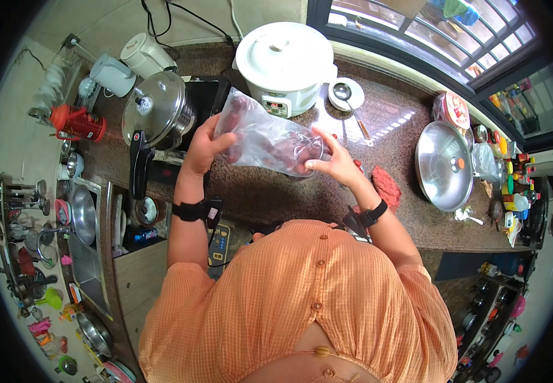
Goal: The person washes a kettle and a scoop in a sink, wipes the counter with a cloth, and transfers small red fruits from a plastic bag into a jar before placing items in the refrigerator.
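A clear plastic bag of dark red dried fruit, perhaps jujubes, [269, 139] is stretched between my hands above the granite counter. My left hand [207, 146] grips its left end, thumb on top. At the other end, my right hand [329, 155] holds the bag between thumb and fingers. Behind the bag stands a white electric stew pot [283, 62] with its lid on and a lit display. A small white bowl [353, 91] with a metal spoon [348, 100] across it sits right of the pot. Small red pieces [358, 165] lie near my right hand, partly hidden by it.
To the left, a lidded pressure cooker [157, 110] with a black handle stands on a cooktop. A red cloth [386, 186] lies right of my right wrist. Farther right are a large steel pan lid [444, 165] and condiment bottles [515, 201]. A sink [87, 268] is at far left.
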### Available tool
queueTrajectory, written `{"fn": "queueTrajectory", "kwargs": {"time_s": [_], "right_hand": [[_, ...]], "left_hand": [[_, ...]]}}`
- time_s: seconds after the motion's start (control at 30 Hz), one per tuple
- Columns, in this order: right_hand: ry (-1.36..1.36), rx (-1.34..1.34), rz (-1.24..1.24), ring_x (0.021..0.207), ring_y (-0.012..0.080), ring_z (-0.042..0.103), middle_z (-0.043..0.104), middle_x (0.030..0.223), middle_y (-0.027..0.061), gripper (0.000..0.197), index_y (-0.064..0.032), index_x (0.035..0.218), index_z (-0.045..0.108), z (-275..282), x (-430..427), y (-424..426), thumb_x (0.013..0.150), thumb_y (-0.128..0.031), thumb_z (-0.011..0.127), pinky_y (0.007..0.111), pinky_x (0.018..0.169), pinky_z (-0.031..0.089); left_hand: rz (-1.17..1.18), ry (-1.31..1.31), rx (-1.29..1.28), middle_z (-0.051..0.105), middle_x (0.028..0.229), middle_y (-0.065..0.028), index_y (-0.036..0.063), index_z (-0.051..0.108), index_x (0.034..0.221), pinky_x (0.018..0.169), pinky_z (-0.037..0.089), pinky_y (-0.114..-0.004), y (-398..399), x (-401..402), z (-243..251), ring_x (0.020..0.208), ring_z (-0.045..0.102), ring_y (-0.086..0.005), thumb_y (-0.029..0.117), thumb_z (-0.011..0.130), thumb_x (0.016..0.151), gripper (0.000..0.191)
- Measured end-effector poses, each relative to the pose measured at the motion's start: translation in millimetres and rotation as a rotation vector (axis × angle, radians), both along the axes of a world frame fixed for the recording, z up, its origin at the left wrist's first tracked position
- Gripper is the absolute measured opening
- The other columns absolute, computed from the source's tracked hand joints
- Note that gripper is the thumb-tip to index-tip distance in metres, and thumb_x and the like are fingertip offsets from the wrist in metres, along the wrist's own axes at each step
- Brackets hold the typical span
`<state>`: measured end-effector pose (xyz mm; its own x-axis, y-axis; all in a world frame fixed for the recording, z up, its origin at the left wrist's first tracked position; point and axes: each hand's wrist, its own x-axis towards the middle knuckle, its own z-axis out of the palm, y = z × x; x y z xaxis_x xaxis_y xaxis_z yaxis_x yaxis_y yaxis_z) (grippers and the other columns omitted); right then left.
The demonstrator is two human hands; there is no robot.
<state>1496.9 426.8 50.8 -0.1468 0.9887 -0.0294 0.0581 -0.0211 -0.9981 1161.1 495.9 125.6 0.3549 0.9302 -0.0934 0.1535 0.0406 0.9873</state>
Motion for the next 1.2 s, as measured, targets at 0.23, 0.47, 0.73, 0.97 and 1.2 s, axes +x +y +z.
{"fn": "queueTrajectory", "kwargs": {"time_s": [0.23, 0.47, 0.73, 0.97, 1.2], "right_hand": [[0.005, -0.043, -0.006, 0.116, 0.0160, 0.059, 0.063, 0.125, 0.0052, 0.061, -0.0069, 0.133, 0.058, -20, -5, 9, 0.079, -0.015, 0.086, 0.032, 0.102, 0.047], [-0.014, -0.022, -0.005, 0.112, 0.0138, 0.058, 0.065, 0.121, 0.0023, 0.052, -0.0084, 0.127, 0.062, -19, -7, 5, 0.081, -0.017, 0.085, 0.031, 0.098, 0.047], [-0.117, 0.024, -0.038, 0.111, 0.0128, 0.058, 0.066, 0.120, 0.0022, 0.049, -0.0077, 0.126, 0.062, -18, -10, 6, 0.083, -0.017, 0.084, 0.030, 0.095, 0.048], [-0.080, 0.003, -0.038, 0.117, 0.0153, 0.058, 0.063, 0.129, 0.0066, 0.058, -0.0067, 0.134, 0.058, -4, -17, 1, 0.083, -0.018, 0.083, 0.032, 0.100, 0.047], [-0.235, 0.145, -0.016, 0.132, 0.0235, 0.051, 0.058, 0.139, 0.0138, 0.070, -0.0054, 0.143, 0.052, -10, -14, 7, 0.084, -0.025, 0.083, 0.037, 0.112, 0.039]], "left_hand": [[0.087, -0.784, -0.481, 0.035, 0.159, -0.0062, 0.0168, 0.023, 0.158, 0.121, 0.023, -0.057, -47, 43, -111, 0.148, 0.028, -0.0322, 0.078, 0.068, 0.071, 0.116], [0.044, -1.287, -0.550, 0.013, 0.168, -0.0079, 0.0232, 0.016, 0.161, 0.123, 0.014, -0.060, -82, 59, -141, 0.154, 0.011, -0.0344, 0.089, 0.069, 0.047, 0.142], [-0.237, -1.258, -0.718, 0.012, 0.168, -0.0067, 0.0104, 0.024, 0.158, 0.125, 0.011, -0.051, -114, 29, -199, 0.155, 0.012, -0.0257, 0.064, 0.086, 0.062, 0.126], [-0.139, -0.643, -0.395, 0.044, 0.151, -0.0077, 0.0014, 0.041, 0.148, 0.119, 0.024, -0.041, -73, 74, -203, 0.140, 0.037, -0.0231, 0.023, 0.085, 0.079, 0.084], [0.044, -0.782, -0.257, 0.064, 0.127, -0.0050, 0.0039, 0.057, 0.133, 0.105, 0.045, -0.037, -45, 108, -126, 0.118, 0.059, -0.0206, 0.008, 0.078, 0.083, 0.054]]}}
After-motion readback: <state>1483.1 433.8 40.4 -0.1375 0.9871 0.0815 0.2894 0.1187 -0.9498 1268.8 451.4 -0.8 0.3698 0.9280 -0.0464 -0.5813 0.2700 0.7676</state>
